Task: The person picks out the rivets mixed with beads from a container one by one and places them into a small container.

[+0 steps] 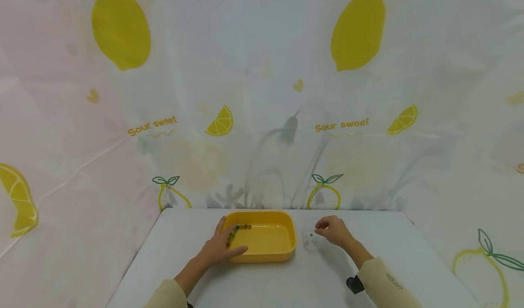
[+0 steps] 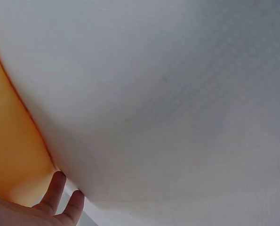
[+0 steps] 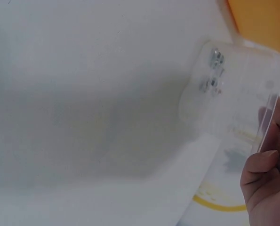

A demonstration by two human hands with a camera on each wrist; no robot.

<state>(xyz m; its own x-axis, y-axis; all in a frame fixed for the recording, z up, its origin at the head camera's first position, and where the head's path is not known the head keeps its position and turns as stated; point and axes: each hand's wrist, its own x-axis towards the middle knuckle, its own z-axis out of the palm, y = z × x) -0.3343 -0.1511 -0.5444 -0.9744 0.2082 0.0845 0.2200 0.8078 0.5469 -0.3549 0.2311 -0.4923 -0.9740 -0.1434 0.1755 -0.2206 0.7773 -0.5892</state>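
A yellow rectangular tray [image 1: 266,257] stands on the white table, with a row of small coloured marbles [image 1: 244,226] bending along its far and left inner sides. My left hand [image 1: 217,249] spreads over the tray's left wall, fingers fairly straight and thumb above the front rim. In the left wrist view, two fingertips [image 2: 60,176] show beside the tray's outer wall. My right hand [image 1: 333,230] is at the mouth of a clear plastic container [image 3: 238,89], fingers bent and tips right at its rim. Several marbles [image 3: 216,59] lie in the container's bottom. I cannot tell whether those fingers pinch anything.
The clear container stands just right of the tray on the white table [image 1: 266,285]. Behind the table hangs a lemon-printed cloth [image 1: 262,162], and similar cloth rises on both sides. A dark band [image 1: 354,285] sits at my right wrist below the light sleeve [image 1: 385,280].
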